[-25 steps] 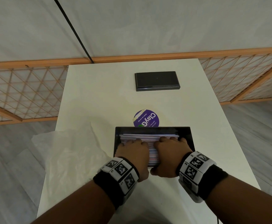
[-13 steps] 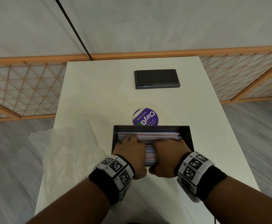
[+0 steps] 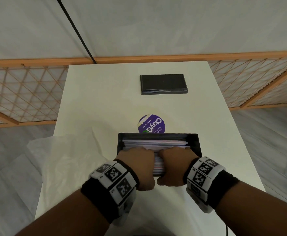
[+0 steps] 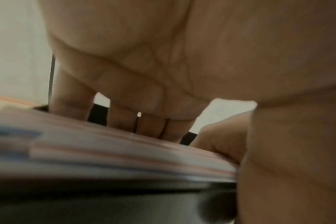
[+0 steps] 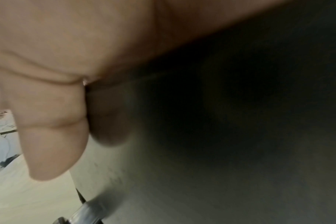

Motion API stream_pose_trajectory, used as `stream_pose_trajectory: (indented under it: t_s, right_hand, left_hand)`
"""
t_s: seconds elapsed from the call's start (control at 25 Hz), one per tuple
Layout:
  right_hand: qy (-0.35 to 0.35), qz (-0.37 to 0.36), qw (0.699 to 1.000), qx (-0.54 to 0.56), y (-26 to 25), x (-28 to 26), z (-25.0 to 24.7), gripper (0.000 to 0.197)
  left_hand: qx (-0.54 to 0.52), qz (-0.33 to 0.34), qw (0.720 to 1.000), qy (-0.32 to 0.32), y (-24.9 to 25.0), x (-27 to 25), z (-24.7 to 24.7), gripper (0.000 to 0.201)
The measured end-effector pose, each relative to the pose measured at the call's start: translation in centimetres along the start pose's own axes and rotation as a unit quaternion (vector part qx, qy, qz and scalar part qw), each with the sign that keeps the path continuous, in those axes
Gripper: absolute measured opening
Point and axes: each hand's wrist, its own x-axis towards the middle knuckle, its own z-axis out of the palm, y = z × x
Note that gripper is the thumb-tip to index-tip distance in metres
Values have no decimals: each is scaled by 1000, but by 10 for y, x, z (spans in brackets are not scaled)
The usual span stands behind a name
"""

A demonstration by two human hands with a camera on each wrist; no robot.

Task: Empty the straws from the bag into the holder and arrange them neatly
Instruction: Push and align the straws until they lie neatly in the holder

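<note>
Pastel straws (image 3: 156,143) under both hands' flat fingers (image 4: 125,119).

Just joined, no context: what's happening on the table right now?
A person has both hands in a black holder full of straws. The left hand and right hand press on the pile side by side, thumbs over the near rim, levelling it. The bag lies crumpled at the left. The lid sits farther back.

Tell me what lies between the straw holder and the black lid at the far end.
In the head view, a round purple sticker lies between the holder and the lid, partly hidden by the holder's far wall.
</note>
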Motion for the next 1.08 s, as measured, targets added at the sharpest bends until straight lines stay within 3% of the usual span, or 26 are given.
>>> stream_pose_trajectory:
  t_s: [0.24,0.48,0.76,0.96,1.08]
  right_hand:
    - [6,-9,998,-56,-3,1,-4,64]
    - [-15,0,999,-30,-3,1,-4,48]
    - [-14,4,1000,-16,-2,1,-2,47]
    - [-14,3,1000,-8,-2,1,-2,48]
    - [9,1,1000,-26,-3,0,-2,52]
  left_hand:
    - [-7,-2,999,-50,-1,9,0,57]
    - [-14,-8,998,-69,-3,14,4,55]
    - [-16,-7,998,-68,-3,13,2,51]
    - [-4,-3,1000,-13,-3,10,3,57]
    - [-9,-9,999,-36,-5,13,9,59]
